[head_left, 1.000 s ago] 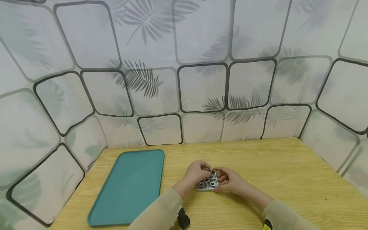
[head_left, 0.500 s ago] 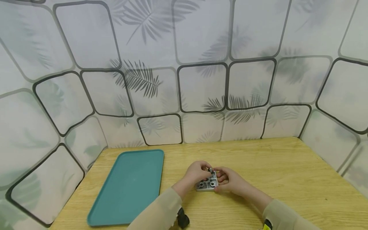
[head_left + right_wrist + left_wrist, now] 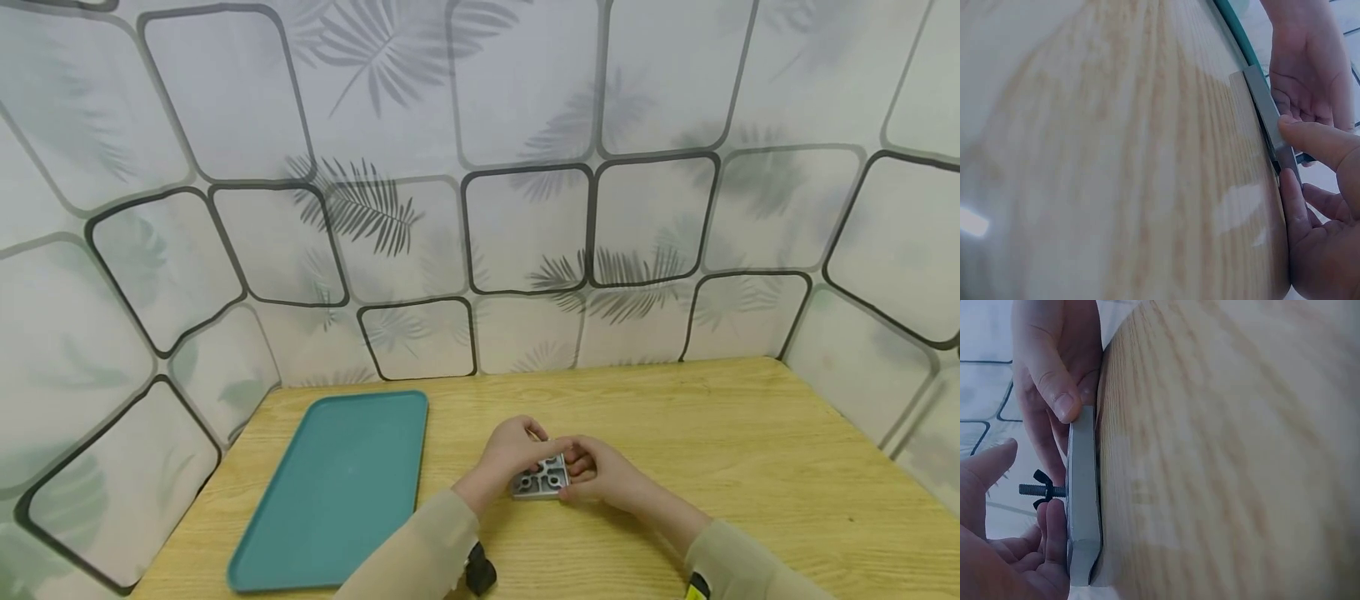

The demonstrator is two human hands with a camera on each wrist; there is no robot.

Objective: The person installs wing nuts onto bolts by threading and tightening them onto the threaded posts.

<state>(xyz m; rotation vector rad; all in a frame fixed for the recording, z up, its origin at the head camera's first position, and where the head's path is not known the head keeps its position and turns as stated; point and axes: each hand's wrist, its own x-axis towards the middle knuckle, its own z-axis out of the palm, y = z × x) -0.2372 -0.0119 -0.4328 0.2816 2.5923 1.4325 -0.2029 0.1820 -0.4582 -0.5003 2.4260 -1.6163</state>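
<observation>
A square grey metal plate (image 3: 553, 482) with round bosses lies on the table between both hands. In the left wrist view a threaded bolt (image 3: 1027, 489) stands out from its face, carrying a black wing nut (image 3: 1040, 477). My left hand (image 3: 516, 450) reaches over the plate's far left part, hiding the nut in the head view. Its fingertips are right at the lower wing, while the thumb (image 3: 997, 464) stands away from the nut. My right hand (image 3: 606, 473) grips the plate's right edge, thumb and fingers on its rim (image 3: 1264, 103).
A teal tray (image 3: 337, 492) lies to the left on the wooden table (image 3: 712, 433). A patterned curtain (image 3: 525, 233) encloses the table's back and sides. A black wrist device (image 3: 478, 571) sits at the left sleeve.
My left thumb has come away from the wing nut and now stretches toward the right hand over the plate. The right hand and the plate have stayed in place.
</observation>
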